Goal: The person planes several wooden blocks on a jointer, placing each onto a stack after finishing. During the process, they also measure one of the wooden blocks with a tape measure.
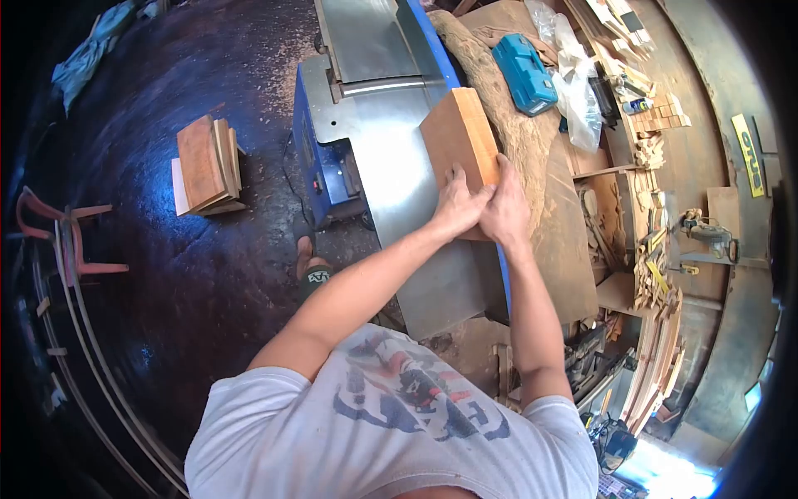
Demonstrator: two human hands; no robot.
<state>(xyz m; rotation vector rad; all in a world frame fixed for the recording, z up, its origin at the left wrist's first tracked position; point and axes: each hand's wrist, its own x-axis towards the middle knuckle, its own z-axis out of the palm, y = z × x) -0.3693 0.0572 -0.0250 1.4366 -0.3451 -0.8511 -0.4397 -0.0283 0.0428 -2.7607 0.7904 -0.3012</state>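
Note:
A thick wooden board point(453, 137) rests on the metal bed point(391, 154) of a blue machine, along its right side. My left hand point(457, 204) presses against the broad face of the board near its lower end, with the fingers bent. Beside it, my right hand point(505, 206) holds the right edge and near corner of the same board, fingers reaching up along the edge. The two hands touch at the thumbs. Some fingertips are hidden against the wood.
Stacked boards point(201, 162) stand on the dark floor at left, near a red chair point(71, 237). A long rough slab point(519, 137), a teal case point(525, 75) and plastic bags point(578, 87) lie right of the machine. Shelves of wood offcuts point(652, 224) line the right.

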